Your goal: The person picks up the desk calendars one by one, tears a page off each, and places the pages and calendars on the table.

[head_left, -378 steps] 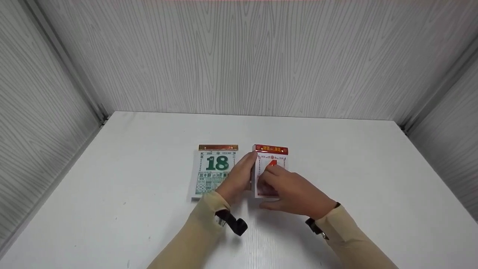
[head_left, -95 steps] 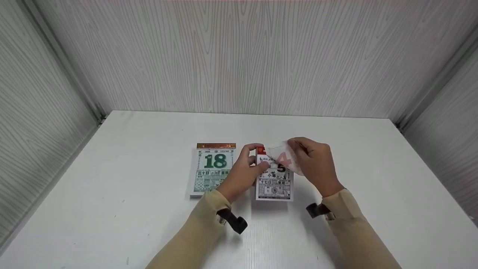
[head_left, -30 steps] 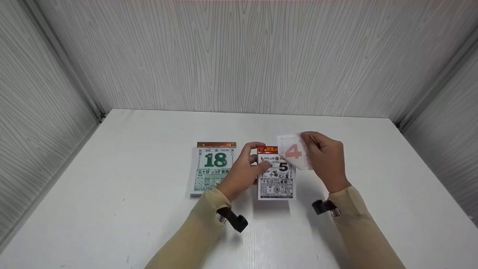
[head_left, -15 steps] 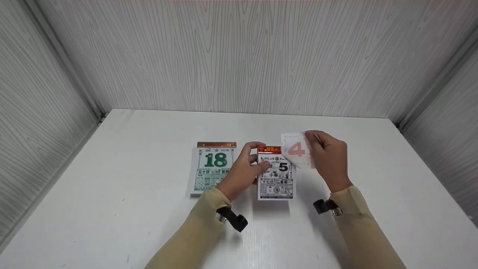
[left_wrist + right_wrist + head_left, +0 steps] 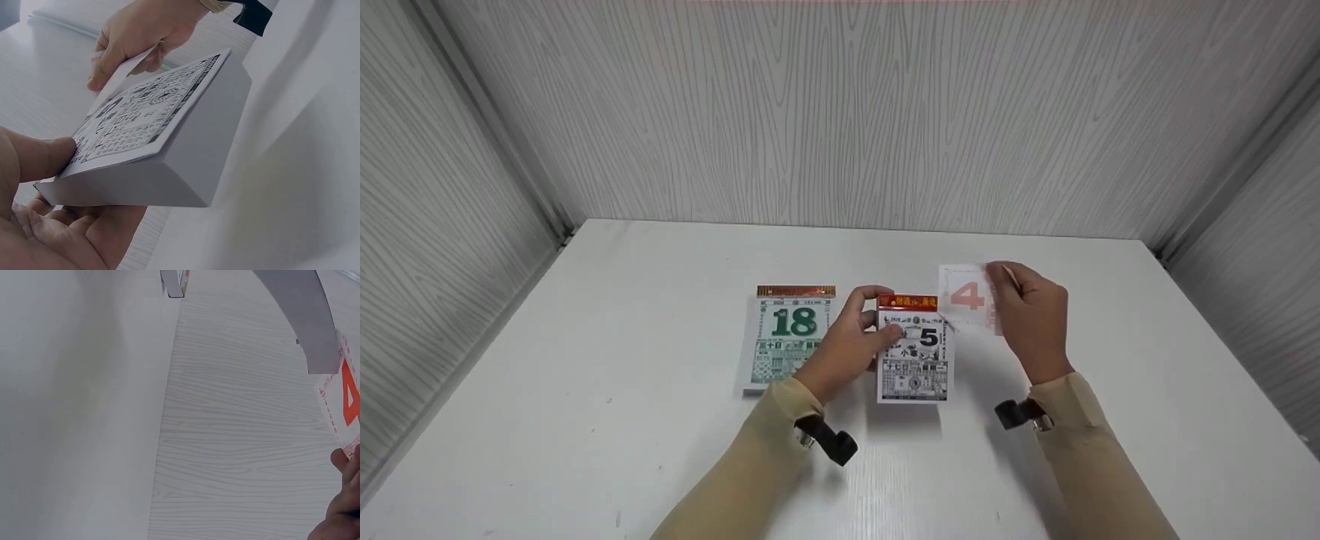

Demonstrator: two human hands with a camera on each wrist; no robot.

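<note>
Fingers [image 5: 861, 300] of our left hand [image 5: 847, 346] curl around the upper left corner of the tear-off calendar pad [image 5: 913, 358], thumb pressed on its top sheet beside the big black 5, the other fingers hooked over the red header strip. From the left wrist view we see that thumb [image 5: 42, 157] lying on the printed page while the palm sits under the thick white block of the pad [image 5: 169, 169], whose near edge looks raised off the surface [image 5: 622, 420].

Just right of this pad, and a little beyond it, our right hand [image 5: 1033, 319] pinches a loose torn sheet [image 5: 967, 296] printed with a red 4. We hold it by its right edge, upright and clear of the surface, its lower left corner nearly meeting the pad's upper right corner; we cannot tell whether they touch. In the right wrist view only our fingertips [image 5: 346, 464] and a slice of the sheet [image 5: 346, 402] show at the frame's edge.

Left of the pad, just beyond our left hand, a second calendar pad [image 5: 789, 337] lies flat, showing a green 18 under a gold and red header. Neither hand touches it.

Beyond the pads, the white wood-grain surface runs back to pale grey grained wall panels [image 5: 847, 112], which also close in on both sides.
</note>
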